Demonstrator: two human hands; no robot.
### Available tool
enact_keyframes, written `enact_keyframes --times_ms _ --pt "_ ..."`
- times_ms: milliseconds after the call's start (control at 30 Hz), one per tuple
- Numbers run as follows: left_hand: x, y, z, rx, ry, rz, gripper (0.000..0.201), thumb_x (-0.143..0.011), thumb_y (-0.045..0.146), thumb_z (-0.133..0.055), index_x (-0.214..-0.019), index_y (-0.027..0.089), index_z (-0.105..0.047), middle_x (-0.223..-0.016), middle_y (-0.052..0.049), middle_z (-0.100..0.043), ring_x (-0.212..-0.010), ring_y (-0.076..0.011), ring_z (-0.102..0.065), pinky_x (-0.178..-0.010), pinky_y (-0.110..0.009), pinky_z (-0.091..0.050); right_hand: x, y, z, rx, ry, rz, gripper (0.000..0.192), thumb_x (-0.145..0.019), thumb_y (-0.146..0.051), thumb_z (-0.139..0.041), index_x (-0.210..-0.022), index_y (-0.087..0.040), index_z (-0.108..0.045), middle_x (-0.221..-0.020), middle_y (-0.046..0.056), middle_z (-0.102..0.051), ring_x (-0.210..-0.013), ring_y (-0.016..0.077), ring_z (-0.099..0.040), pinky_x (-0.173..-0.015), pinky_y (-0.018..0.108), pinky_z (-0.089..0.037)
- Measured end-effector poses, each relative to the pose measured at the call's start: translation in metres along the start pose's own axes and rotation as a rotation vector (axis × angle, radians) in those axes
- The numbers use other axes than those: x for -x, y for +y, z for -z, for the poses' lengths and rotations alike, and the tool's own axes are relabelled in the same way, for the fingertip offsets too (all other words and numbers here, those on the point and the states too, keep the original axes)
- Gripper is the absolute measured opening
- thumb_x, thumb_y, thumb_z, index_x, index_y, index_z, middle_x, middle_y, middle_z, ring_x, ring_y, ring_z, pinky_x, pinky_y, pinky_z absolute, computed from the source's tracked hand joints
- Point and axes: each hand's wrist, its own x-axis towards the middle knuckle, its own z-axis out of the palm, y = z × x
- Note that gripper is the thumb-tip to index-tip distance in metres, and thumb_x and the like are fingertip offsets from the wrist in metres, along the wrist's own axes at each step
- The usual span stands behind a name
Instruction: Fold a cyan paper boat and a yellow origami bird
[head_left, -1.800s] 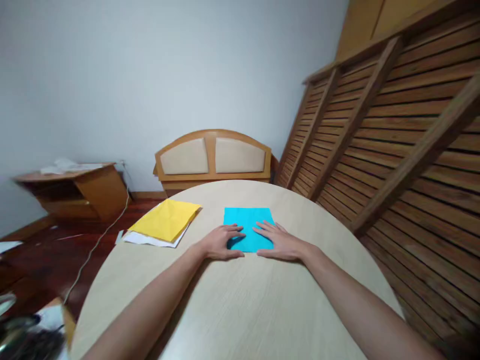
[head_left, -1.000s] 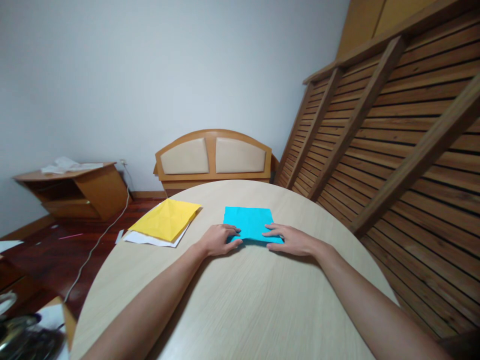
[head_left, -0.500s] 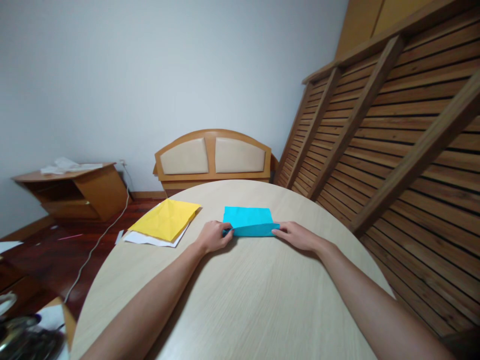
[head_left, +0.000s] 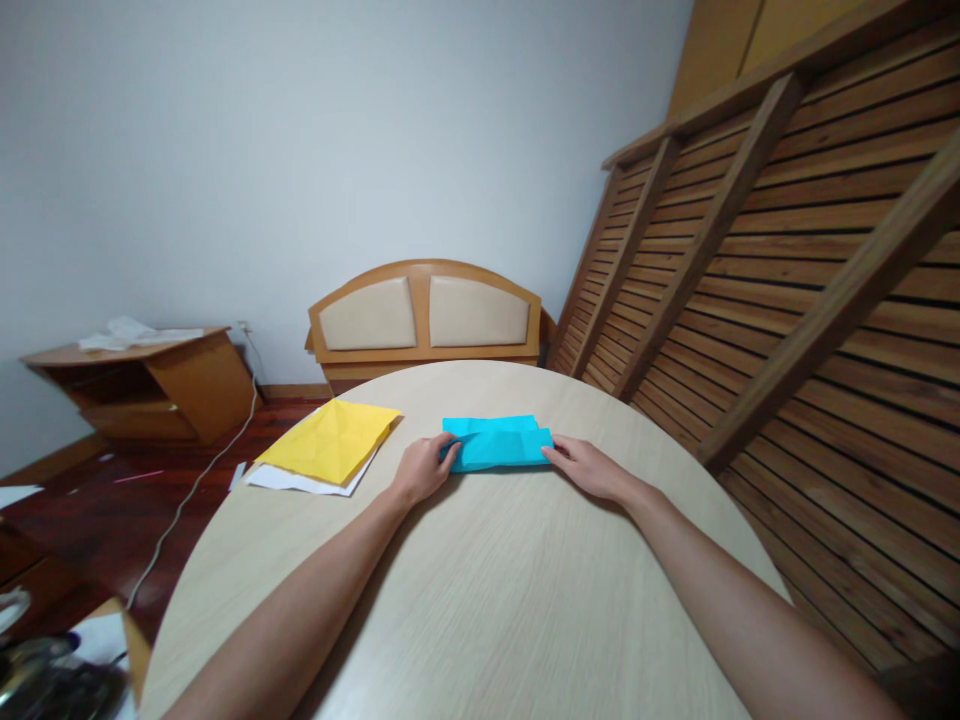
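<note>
A cyan paper sheet (head_left: 496,444) lies on the round light-wood table (head_left: 480,600), its near half turned up and over toward the far edge. My left hand (head_left: 424,468) pinches the sheet's left end between thumb and fingers. My right hand (head_left: 585,466) holds the right end, fingertips on the folded flap. The far strip of the sheet still shows behind the flap.
A yellow paper (head_left: 331,438) rests on white sheets (head_left: 289,479) at the table's left. Behind the table stands a padded wooden headboard (head_left: 426,318). A slatted wooden frame (head_left: 787,260) leans at the right. A low wooden cabinet (head_left: 150,382) and a cable (head_left: 187,500) are at the left.
Both hands went from lying flat on the cyan sheet to gripping its near edge, then lifted that edge and carried it away from me, folding the sheet over itself.
</note>
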Motion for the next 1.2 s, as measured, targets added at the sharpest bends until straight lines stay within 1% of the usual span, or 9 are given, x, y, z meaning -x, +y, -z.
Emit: enact_keyframes --times_ms 133,233,300,467,700,867,1000,1100,1200 --pt "0.000 -0.001 -0.001 -0.024 0.010 0.003 0.034 -0.101 0.042 -0.039 -0.110 0.023 -0.066 -0.092 -0.007 -0.074 -0.083 -0.0222 -0.069 -0.072 -0.028 -0.045 0.001 -0.006 0.001 -0.067 -0.066 0.022 0.042 -0.093 -0.054 -0.048 -0.103 -0.018 -0.068 -0.106 0.009 -0.071 -0.094 0.0262 -0.063 -0.087 0.037 -0.046" --pt "0.000 -0.002 -0.003 -0.044 0.014 0.016 0.035 -0.101 0.043 -0.038 -0.113 0.024 -0.065 -0.094 -0.007 -0.074 -0.085 -0.0226 -0.070 -0.072 -0.028 -0.045 0.003 -0.007 0.002 -0.095 -0.117 0.048 0.040 -0.091 -0.053 -0.051 -0.097 -0.018 -0.069 -0.103 0.007 -0.072 -0.091 0.0251 -0.063 -0.084 0.035 -0.046" --pt "0.000 -0.002 -0.004 -0.057 0.016 0.027 0.035 -0.101 0.044 -0.038 -0.113 0.024 -0.065 -0.094 -0.007 -0.075 -0.085 -0.0233 -0.070 -0.072 -0.028 -0.046 0.003 -0.005 0.002 -0.083 -0.119 0.053 0.040 -0.091 -0.053 -0.051 -0.088 -0.018 -0.068 -0.095 0.007 -0.071 -0.083 0.0237 -0.061 -0.077 0.033 -0.046" --pt "-0.002 -0.001 -0.002 -0.078 0.012 0.040 0.033 -0.102 0.043 -0.040 -0.115 0.026 -0.065 -0.099 -0.007 -0.075 -0.089 -0.0237 -0.070 -0.073 -0.028 -0.047 0.000 0.006 0.002 0.027 -0.061 0.003 0.045 -0.092 -0.057 -0.046 -0.073 -0.018 -0.057 -0.074 0.003 -0.062 -0.067 0.0194 -0.053 -0.063 0.030 -0.038" --pt "-0.003 0.002 0.001 -0.065 0.007 0.108 0.033 -0.101 0.042 -0.042 -0.116 0.023 -0.063 -0.097 -0.010 -0.075 -0.089 -0.0254 -0.070 -0.074 -0.030 -0.047 -0.003 0.012 -0.001 0.039 -0.025 0.000 0.044 -0.095 -0.055 -0.040 -0.073 -0.019 -0.053 -0.074 0.002 -0.058 -0.069 0.0190 -0.051 -0.064 0.030 -0.037" --pt "0.001 0.003 0.001 0.042 0.080 0.150 0.045 -0.098 0.049 -0.043 -0.132 0.020 -0.048 -0.087 -0.006 -0.074 -0.080 -0.0235 -0.070 -0.068 -0.030 -0.045 -0.007 0.015 -0.006 0.090 0.089 -0.031 0.044 -0.095 -0.054 -0.039 -0.071 -0.019 -0.052 -0.071 0.002 -0.059 -0.067 0.0185 -0.051 -0.061 0.029 -0.035" --pt "0.002 0.006 0.000 0.027 0.041 0.145 0.052 -0.096 0.041 -0.045 -0.143 0.020 -0.035 -0.078 -0.002 -0.073 -0.077 -0.0232 -0.070 -0.065 -0.029 -0.043 -0.009 0.018 -0.009 0.120 0.164 -0.057 0.042 -0.093 -0.053 -0.042 -0.069 -0.020 -0.051 -0.068 0.002 -0.059 -0.066 0.0186 -0.053 -0.060 0.029 -0.034" --pt "0.002 0.008 0.000 -0.034 0.005 0.136 0.056 -0.094 0.035 -0.046 -0.146 0.020 -0.031 -0.080 -0.002 -0.073 -0.079 -0.0241 -0.069 -0.066 -0.030 -0.044 -0.009 0.019 -0.011 0.117 0.176 -0.060 0.038 -0.091 -0.050 -0.045 -0.071 -0.020 -0.054 -0.068 0.002 -0.059 -0.065 0.0189 -0.054 -0.060 0.029 -0.035" --pt "0.003 0.010 0.002 -0.095 -0.030 0.136 0.059 -0.093 0.036 -0.047 -0.148 0.019 -0.031 -0.083 -0.004 -0.073 -0.082 -0.0259 -0.069 -0.070 -0.033 -0.047 -0.009 0.017 -0.013 0.117 0.178 -0.035 0.033 -0.090 -0.047 -0.047 -0.076 -0.019 -0.058 -0.068 0.002 -0.060 -0.067 0.0193 -0.056 -0.061 0.029 -0.036"
